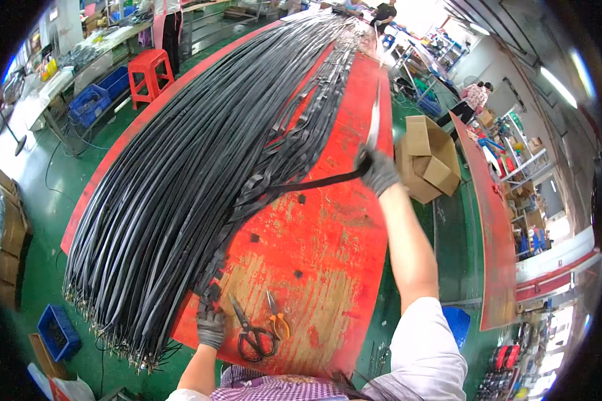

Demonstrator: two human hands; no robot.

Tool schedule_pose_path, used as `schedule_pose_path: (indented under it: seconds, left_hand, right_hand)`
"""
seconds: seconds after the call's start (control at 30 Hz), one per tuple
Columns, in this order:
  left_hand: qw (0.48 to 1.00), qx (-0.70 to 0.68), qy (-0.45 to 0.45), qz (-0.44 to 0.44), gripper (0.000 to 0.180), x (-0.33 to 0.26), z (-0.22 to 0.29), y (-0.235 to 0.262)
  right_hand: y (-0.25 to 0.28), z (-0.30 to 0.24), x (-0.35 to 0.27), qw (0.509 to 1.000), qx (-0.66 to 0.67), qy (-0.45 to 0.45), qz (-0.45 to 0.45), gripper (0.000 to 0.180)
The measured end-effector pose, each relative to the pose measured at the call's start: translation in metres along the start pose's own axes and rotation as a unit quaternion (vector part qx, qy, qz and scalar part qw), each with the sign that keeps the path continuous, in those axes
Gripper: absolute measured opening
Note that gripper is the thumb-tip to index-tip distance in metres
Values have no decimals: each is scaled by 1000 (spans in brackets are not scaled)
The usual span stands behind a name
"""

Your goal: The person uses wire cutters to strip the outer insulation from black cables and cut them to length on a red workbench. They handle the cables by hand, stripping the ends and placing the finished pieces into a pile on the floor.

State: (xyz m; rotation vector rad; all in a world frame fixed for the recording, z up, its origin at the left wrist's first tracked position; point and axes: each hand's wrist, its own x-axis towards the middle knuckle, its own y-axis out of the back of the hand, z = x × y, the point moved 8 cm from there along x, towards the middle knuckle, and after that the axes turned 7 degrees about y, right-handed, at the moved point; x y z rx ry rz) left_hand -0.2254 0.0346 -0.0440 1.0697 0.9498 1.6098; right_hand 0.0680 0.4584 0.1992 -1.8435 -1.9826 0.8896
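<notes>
A long red table [328, 220] carries a big pile of several black straps [201, 167] running away from me. My right hand [378, 170], in a grey glove, is stretched out and closed on one black strap [308, 184], pulling it sideways out of the pile. My left hand [211, 327], also gloved, presses on the near ends of the straps at the table's front edge. Two pairs of scissors lie just right of that hand: a black pair [251, 331] and an orange-handled pair [277, 322].
An open cardboard box [427, 159] stands on the green floor right of the table. A red stool [148, 75] and blue crates [90, 103] are at far left, another blue crate [57, 331] near left. A second red table edge [489, 220] runs right; people stand far back.
</notes>
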Motion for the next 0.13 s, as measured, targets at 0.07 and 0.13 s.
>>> schedule_pose_path:
  seconds: [0.07, 0.13]
  left_hand:
    - [1000, 0, -1, -19, 15, -9, -7, -9]
    - [995, 5, 43, -95, 23, -17, -20, -35]
  right_hand:
    - [40, 55, -35, 998, -57, -25, -22, 16]
    - [78, 99, -55, 995, -19, -97, -13, 19]
